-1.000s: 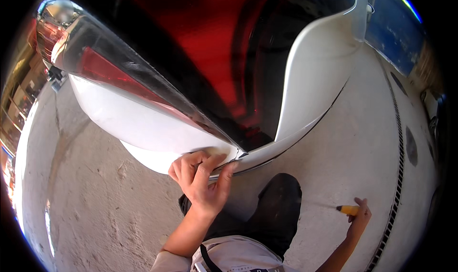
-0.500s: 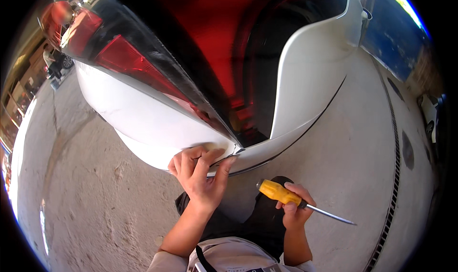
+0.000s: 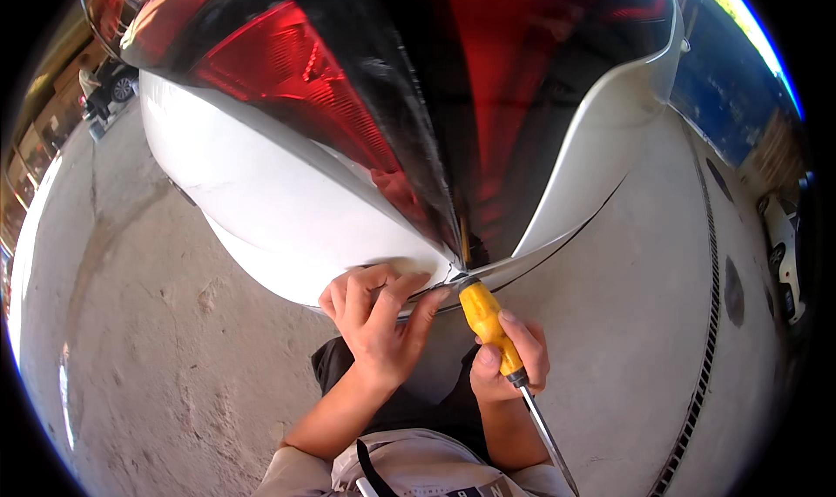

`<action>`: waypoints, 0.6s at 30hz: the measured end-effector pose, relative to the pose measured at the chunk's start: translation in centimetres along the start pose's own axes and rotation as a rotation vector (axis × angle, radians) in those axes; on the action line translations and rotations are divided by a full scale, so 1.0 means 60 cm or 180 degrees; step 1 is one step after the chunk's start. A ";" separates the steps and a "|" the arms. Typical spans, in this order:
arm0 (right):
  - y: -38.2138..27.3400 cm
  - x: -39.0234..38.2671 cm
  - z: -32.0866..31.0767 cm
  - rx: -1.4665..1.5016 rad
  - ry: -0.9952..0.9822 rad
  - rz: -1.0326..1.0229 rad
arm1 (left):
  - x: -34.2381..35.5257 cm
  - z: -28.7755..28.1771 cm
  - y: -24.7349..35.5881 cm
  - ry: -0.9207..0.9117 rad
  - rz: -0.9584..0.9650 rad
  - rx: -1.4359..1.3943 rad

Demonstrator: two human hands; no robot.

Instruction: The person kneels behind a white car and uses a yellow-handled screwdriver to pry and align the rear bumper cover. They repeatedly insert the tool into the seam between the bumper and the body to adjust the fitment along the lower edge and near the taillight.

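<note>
My right hand (image 3: pixel 512 358) is wrapped round the yellow handle of a screwdriver (image 3: pixel 488 314). The tool is turned about: its dark butt end meets the seam beside the lower corner of the tail light (image 3: pixel 326 105), while its metal shaft points back toward me. On the white car bumper (image 3: pixel 261 192), my left hand (image 3: pixel 379 318) grips close to that same corner, fingers curled against the panel and thumb by the seam. Just above the seam, a short crack-like line shows near the fingertips. Whether the butt presses on the panel I cannot tell.
Concrete floor (image 3: pixel 148 349) spreads round the car. A drain grate (image 3: pixel 710 358) runs along the right side. Far left, a person (image 3: pixel 91 86) stands near a dark car (image 3: pixel 120 83). Another white car (image 3: pixel 785 262) shows at the right edge, below a blue wall (image 3: pixel 740 79).
My right hand has moved up and left, swinging the screwdriver so its butt end reaches the seam. My left hand keeps its place on the bumper while the view has shifted.
</note>
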State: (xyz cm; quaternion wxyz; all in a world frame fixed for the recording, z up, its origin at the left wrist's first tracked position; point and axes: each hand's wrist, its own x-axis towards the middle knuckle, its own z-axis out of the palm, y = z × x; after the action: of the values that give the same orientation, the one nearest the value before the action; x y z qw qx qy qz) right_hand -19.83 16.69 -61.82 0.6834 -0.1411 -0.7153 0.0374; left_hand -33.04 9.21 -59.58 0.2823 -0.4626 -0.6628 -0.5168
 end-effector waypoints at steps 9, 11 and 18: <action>0.004 -0.013 0.010 -0.0159 0.0104 0.0008 | -0.088 -0.031 -0.029 -0.0887 0.2207 -0.1855; 0.004 -0.022 0.010 -0.0223 0.0150 0.0085 | -0.087 -0.029 -0.032 -0.1119 0.2529 -0.1989; 0.004 -0.019 0.002 -0.0353 0.0062 0.0026 | -0.010 0.033 -0.102 -0.1106 0.3253 -0.1409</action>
State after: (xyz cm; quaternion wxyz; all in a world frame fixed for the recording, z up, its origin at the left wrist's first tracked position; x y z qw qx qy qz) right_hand -19.90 16.63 -62.98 0.6812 -0.1821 -0.7090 -0.0009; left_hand -38.11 10.69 -63.27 0.2795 -0.8497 -0.2682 -0.3577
